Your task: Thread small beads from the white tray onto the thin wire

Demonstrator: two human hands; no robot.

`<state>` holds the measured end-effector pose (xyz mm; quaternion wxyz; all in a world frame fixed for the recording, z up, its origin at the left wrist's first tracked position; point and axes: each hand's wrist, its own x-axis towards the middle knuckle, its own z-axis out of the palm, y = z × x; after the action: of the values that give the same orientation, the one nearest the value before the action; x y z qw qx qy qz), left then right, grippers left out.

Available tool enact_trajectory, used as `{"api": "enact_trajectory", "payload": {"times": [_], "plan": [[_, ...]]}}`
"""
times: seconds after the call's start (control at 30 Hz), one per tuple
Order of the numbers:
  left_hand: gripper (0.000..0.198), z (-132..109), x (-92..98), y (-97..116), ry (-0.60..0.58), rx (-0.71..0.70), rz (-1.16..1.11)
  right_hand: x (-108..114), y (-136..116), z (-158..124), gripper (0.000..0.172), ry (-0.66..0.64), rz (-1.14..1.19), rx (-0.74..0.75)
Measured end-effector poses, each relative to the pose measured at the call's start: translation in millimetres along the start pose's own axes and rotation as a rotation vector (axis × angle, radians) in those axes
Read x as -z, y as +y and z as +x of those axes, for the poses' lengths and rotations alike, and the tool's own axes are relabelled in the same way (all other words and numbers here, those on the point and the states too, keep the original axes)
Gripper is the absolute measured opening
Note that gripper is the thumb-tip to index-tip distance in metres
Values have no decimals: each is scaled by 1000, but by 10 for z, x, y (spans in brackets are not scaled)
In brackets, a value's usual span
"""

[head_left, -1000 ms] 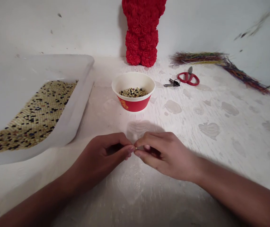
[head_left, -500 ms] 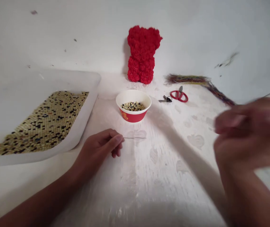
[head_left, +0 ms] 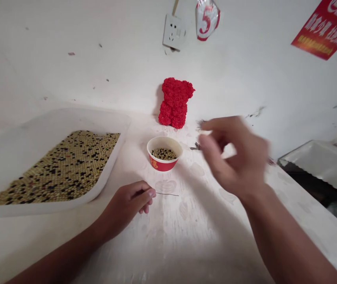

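Note:
My left hand [head_left: 129, 201] rests on the white table [head_left: 192, 236], thumb and forefinger pinched on a thin dark needle or wire [head_left: 167, 194] that points right. A red paper bowl [head_left: 164, 153] with mixed pale and dark beads stands just beyond it. My right hand [head_left: 236, 157] is raised above the table to the right of the bowl, blurred by motion, fingers curled; whether it holds anything does not show.
A large white tray [head_left: 109, 165] with a layer of tan and black beads lies at the left. A red rose bear [head_left: 175, 101] stands against the wall. A white bin [head_left: 319, 161] sits at the right edge. Wall socket [head_left: 172, 33] and red signs hang above.
My hands were pinched together a second ago. The right hand pulled away to the right, then swung up and back toward the bowl. The view tilted upward; the left hand kept its pinch.

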<state>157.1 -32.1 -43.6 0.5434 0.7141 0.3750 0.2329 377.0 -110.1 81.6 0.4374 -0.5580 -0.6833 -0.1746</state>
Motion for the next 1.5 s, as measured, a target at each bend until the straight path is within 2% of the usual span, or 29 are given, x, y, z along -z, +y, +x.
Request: {"api": "enact_trajectory", "payload": {"times": [0.13,0.23,0.3,0.4,0.47,0.6,0.73,0.83,0.93,1.0,1.07,1.2,1.27,1.37,1.43,1.5], "plan": [[31,-11,-7,2,-12,-4,-19,-317,219,-113,24,-201,73,-159],[31,-12,-13,-21,-27,2,-34,-444,287,-398,24,-579,264,-225],[31,-12,-16,-33,-22,8,-42,-501,288,-593,32,-805,414,-279],[31,-9,-17,-28,-14,16,-41,-585,278,-820,41,-931,610,-442],[30,-4,-17,-13,-10,19,-34,-642,286,-919,41,-925,698,-542],[27,-10,-29,5,-10,27,-14,-727,343,-1036,39,-817,809,-683],[20,-32,-54,-9,-95,5,4,-756,398,-1091,40,-708,850,-791],[19,-37,-50,-24,-140,-7,14,-761,410,-1092,39,-655,873,-834],[20,-60,-20,8,-93,-17,88,-772,406,-1080,36,-623,918,-833],[22,-101,24,84,-31,-71,224,-792,414,-1076,34,-589,942,-840],[23,-159,93,225,19,-186,406,-815,429,-1075,32,-566,962,-853],[22,-168,239,678,16,-402,755,-834,430,-1071,29,-596,964,-842],[23,-14,272,903,-34,-445,887,-825,416,-1062,28,-622,949,-833],[22,443,270,1102,-78,-476,1060,-805,400,-1044,25,-642,943,-821],[22,814,257,1139,-148,-385,1174,-795,401,-1039,26,-642,948,-808],[19,1147,250,1136,-266,-267,1246,-791,411,-1040,27,-641,953,-794]]}}
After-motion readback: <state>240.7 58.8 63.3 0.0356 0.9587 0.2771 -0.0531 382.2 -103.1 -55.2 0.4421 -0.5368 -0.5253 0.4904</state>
